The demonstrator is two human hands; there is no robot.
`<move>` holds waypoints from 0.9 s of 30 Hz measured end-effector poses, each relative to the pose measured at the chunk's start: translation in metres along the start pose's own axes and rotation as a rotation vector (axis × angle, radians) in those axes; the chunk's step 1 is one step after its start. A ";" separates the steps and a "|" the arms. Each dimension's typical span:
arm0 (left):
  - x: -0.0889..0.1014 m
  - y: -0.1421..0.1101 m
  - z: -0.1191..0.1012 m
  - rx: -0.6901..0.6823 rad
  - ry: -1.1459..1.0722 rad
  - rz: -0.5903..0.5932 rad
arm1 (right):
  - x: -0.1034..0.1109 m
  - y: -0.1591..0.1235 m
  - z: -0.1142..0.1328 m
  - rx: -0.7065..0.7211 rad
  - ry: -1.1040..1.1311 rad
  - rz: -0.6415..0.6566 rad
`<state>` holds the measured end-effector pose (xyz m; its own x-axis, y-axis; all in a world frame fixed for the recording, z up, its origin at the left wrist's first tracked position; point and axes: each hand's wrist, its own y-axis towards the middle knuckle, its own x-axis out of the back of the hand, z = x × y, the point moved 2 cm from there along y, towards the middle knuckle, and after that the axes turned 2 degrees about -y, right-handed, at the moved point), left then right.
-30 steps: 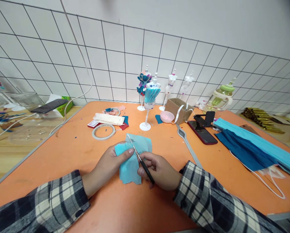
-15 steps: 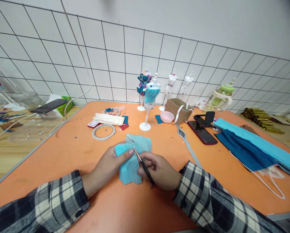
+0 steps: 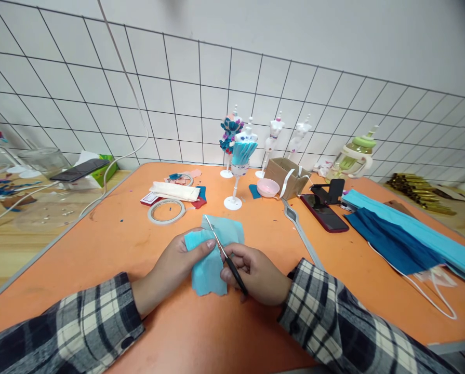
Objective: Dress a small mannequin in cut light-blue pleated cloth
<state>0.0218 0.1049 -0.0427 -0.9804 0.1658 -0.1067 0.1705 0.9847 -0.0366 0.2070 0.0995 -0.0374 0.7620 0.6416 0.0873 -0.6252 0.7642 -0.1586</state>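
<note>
Between my two hands is a piece of light blue crepe paper point(image 3: 208, 272), held just above the orange table. My left hand point(image 3: 177, 262) pinches its left side, thumb on top. My right hand point(image 3: 257, 272) is closed around the black handles of a pair of scissors point(image 3: 232, 272). The blades look closed or nearly so and lie slanted across the paper, tips pointing away to the upper left. Farther back stands a small white dress form point(image 3: 237, 184) wrapped in pleated light blue paper. A ring of tape point(image 3: 166, 212) lies beyond my left hand.
More dress forms point(image 3: 273, 132) stand by the wall near a brown paper bag point(image 3: 289, 177) and a pink bowl point(image 3: 268, 188). On the right are a phone point(image 3: 326, 213), folded blue paper point(image 3: 396, 240) and a green-lidded bottle point(image 3: 351, 157). A white packet point(image 3: 174, 191) lies behind the tape.
</note>
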 end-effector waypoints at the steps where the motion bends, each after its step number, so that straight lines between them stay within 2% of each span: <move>1: 0.000 0.000 0.000 0.004 0.000 0.001 | 0.000 0.000 0.000 0.002 0.004 0.004; 27: -0.001 -0.001 -0.003 -0.003 0.026 -0.014 | 0.000 0.001 -0.001 -0.002 0.028 0.009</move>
<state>0.0226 0.1042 -0.0394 -0.9849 0.1532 -0.0801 0.1564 0.9871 -0.0351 0.2071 0.1002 -0.0388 0.7608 0.6463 0.0587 -0.6317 0.7582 -0.1614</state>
